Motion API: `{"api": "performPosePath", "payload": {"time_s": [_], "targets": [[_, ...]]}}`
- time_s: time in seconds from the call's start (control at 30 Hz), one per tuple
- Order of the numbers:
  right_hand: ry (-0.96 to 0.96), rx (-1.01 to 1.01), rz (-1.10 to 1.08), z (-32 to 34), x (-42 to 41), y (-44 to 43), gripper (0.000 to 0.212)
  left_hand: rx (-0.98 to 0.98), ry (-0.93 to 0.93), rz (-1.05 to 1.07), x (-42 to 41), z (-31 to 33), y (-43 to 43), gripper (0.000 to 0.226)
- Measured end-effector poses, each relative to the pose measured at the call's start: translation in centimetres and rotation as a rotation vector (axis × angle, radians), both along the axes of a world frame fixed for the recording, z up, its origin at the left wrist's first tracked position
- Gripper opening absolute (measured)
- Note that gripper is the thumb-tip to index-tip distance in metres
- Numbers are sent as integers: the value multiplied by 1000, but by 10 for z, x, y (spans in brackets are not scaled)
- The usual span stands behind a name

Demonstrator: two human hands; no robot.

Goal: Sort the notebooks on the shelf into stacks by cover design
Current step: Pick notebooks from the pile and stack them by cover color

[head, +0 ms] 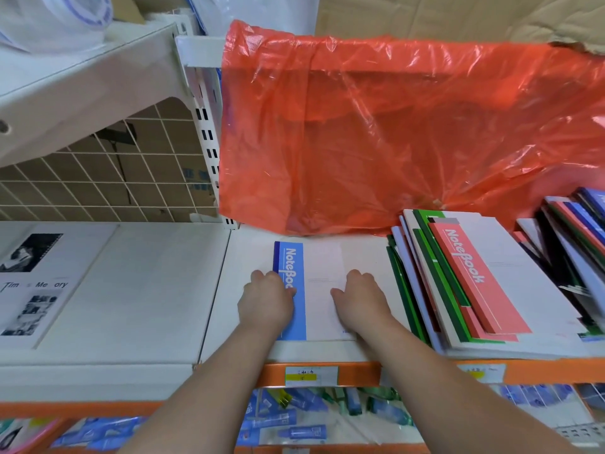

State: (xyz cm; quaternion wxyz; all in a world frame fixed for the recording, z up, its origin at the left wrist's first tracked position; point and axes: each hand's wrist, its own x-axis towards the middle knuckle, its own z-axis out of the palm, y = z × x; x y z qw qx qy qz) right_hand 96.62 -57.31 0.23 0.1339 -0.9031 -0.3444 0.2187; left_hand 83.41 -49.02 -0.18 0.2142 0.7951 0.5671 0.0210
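An orange plastic bag [376, 132] hangs beside a white wire grid [98, 178].

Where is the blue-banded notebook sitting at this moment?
The blue-banded notebook lies flat on the shelf at centre of the head view, under both hands, left of the mixed pile topped by a red-banded notebook.

The left hand [266, 301] covers the last letter of the "NoteBook" title on the blue-spined notebook [307, 290], and the right hand [361, 299] hides its lower right corner. The small print on that cover is too fine to read. In the messy pile [458, 290] only edges of the lower notebooks show, their covers hidden under the red-banded one [471, 276]. The far-right stack [576, 224] is cut by the frame. The orange plastic sheet [393, 126] veils whatever lies behind it. The price label [309, 375] is blurred.
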Motion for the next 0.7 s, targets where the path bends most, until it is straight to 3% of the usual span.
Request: {"api": "performPosePath", "payload": {"time_s": [0.7], "targets": [[-84, 55, 30, 1, -4, -6, 38, 14, -13, 6, -4, 4, -2, 43]]}}
